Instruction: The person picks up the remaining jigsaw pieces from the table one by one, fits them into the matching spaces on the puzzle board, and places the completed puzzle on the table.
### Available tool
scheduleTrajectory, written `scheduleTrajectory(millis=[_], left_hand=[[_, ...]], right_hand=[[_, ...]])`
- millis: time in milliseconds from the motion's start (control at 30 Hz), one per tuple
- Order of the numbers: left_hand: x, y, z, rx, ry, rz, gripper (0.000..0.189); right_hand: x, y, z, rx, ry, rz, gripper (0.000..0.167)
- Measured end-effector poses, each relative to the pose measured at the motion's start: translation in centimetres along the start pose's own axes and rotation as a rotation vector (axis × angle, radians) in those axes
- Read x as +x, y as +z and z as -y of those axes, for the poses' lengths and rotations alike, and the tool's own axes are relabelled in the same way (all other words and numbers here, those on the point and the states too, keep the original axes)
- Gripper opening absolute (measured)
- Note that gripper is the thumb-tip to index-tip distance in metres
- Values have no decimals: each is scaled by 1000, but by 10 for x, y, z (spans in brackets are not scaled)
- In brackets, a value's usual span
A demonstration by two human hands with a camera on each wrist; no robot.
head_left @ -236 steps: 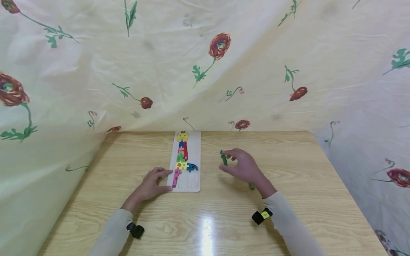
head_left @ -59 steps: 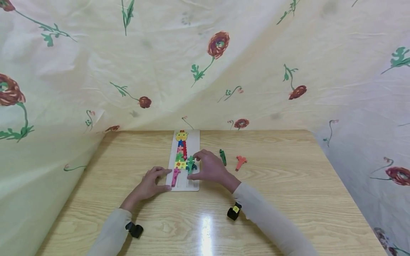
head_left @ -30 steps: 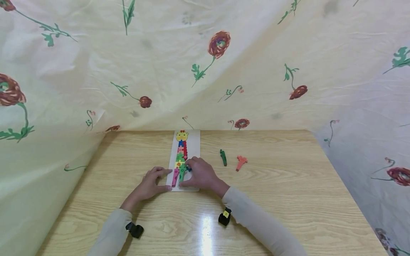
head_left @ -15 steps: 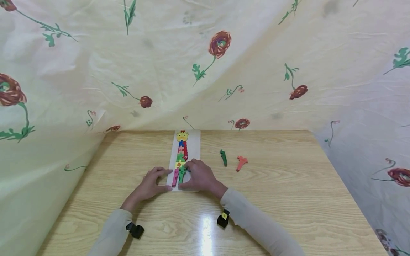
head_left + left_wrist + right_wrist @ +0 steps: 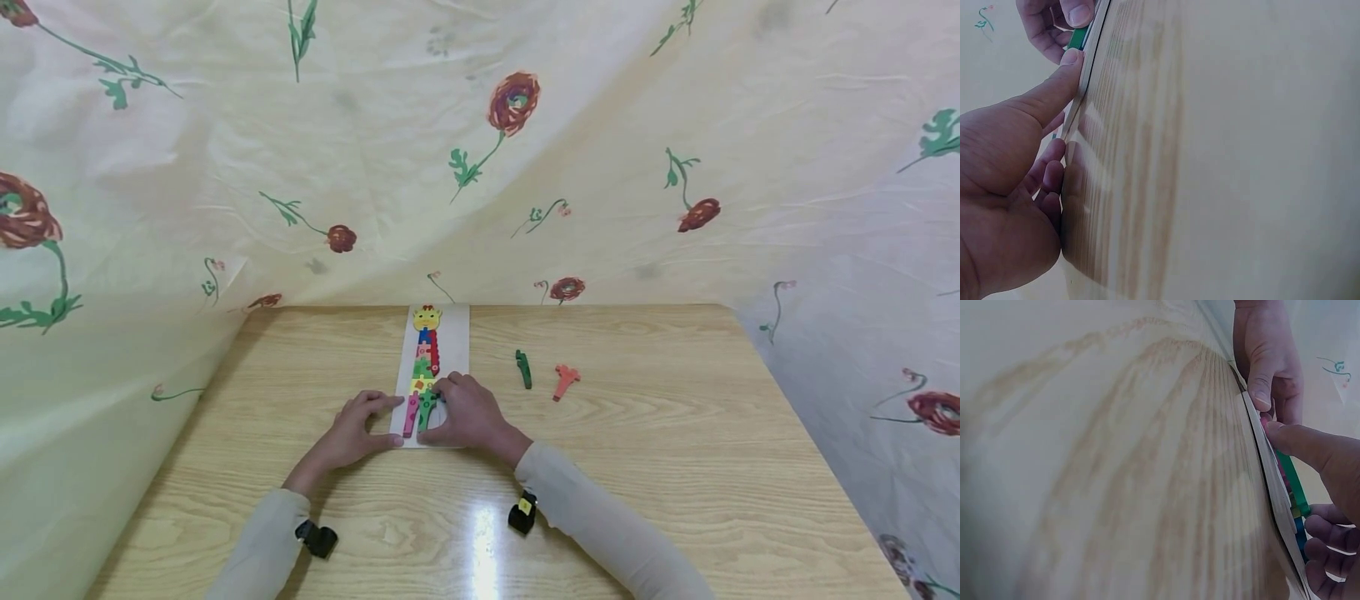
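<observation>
A giraffe puzzle board [image 5: 456,337] lies on the table with its giraffe-head piece [image 5: 427,318] at the far end. My left hand [image 5: 352,433] rests at its left edge, thumb and forefinger touching the board. With thumb and fingers, my right hand [image 5: 472,412] pinches a green leg-shaped puzzle piece [image 5: 427,408] at the near part of the board. The green piece [image 5: 1295,481] sits right of the pink leg piece [image 5: 410,417], its upper end close below the yellow piece [image 5: 417,385]. The right hand covers the board's lower right part, including most of the blue piece.
Right of the board, a dark green puzzle piece [image 5: 523,370] and an orange one [image 5: 566,382] lie on the wooden table [image 5: 645,467]. Flowered cloth [image 5: 375,167] hangs along the table's back and both sides.
Two seconds ago my right hand held the green piece over the board's right side; it has since come left and nearer, beside the pink leg. The last half second shows almost no movement.
</observation>
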State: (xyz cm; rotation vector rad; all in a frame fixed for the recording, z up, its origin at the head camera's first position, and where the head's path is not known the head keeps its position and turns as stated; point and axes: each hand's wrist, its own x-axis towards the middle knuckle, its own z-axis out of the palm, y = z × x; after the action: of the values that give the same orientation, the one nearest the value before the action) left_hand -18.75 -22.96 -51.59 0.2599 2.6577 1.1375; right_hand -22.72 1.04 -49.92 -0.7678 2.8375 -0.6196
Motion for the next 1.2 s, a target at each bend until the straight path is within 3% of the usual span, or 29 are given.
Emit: scheduleTrajectory(millis=[767,1200], left_hand=[[0,0,0,0,5,1,65],[0,1,-1,-2,-47,-1,67]], right_hand=[[0,2,-3,-1,4,-19,87],[-16,-38,-32,101,-17,-165,59]])
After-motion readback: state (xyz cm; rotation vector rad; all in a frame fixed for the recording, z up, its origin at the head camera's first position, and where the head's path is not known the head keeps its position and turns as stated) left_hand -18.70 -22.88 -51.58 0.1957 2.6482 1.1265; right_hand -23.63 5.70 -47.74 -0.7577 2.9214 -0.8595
